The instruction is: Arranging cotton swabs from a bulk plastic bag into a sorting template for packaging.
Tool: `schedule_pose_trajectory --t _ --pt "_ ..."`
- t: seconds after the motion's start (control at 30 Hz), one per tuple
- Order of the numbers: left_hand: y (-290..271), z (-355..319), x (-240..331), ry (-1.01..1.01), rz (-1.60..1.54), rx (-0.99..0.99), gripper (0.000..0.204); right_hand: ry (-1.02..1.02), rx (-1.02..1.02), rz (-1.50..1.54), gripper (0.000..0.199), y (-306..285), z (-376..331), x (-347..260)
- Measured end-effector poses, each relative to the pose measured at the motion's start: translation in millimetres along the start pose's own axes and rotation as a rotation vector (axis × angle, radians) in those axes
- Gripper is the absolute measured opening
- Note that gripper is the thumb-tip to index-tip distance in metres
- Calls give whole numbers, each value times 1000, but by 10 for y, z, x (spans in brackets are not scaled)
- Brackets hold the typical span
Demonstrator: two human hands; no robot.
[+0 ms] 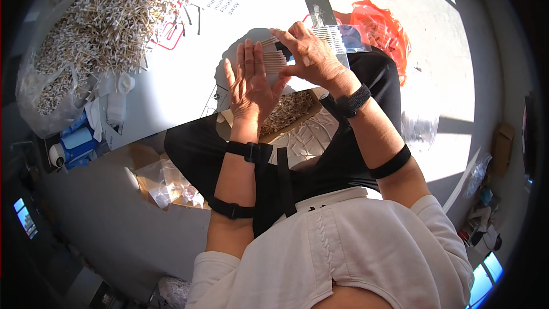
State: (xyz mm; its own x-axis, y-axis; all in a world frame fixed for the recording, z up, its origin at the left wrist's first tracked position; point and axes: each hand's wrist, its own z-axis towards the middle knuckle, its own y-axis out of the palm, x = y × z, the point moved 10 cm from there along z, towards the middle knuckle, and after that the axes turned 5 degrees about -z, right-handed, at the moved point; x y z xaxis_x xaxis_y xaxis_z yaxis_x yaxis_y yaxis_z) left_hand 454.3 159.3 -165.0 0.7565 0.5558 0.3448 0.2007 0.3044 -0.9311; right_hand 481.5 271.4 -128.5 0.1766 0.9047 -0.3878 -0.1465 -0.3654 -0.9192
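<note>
My left hand [251, 83] is held with its fingers stretched out, beside the ends of a row of cotton swabs [274, 62]. Its thumb comes close to the thumb of my right hand [311, 57], which curls over that row from the other side, thumb and fingers around it. More swabs [330, 35] stick out to the right of my right hand, by a clear plastic sleeve [355, 39]. Something dark blue shows between the hands; what it is I cannot tell. My right palm hides the middle of the row.
A large heap of loose cotton swabs [108, 20] in clear plastic fills the far left of the white printed tabletop [166, 100]. An open box of swabs [291, 109] sits below the table edge, between my legs. An orange-red plastic bag [380, 28] lies at the right.
</note>
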Motion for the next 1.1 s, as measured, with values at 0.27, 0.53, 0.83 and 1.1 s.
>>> schedule_pose_trajectory --t 0.27,0.53,0.83,1.1 --pt "0 2 4 -5 17 -10 93 -90 21 -81 64 41 18 -13" --pt "69 4 -25 -35 105 -56 89 40 301 536 47 14 -142 152" --pt "62 29 29 -27 110 -55 83 234 476 1085 44 355 -100 128" --pt "33 -2 -18 -18 99 -45 81 261 561 415 37 -336 -391 479"
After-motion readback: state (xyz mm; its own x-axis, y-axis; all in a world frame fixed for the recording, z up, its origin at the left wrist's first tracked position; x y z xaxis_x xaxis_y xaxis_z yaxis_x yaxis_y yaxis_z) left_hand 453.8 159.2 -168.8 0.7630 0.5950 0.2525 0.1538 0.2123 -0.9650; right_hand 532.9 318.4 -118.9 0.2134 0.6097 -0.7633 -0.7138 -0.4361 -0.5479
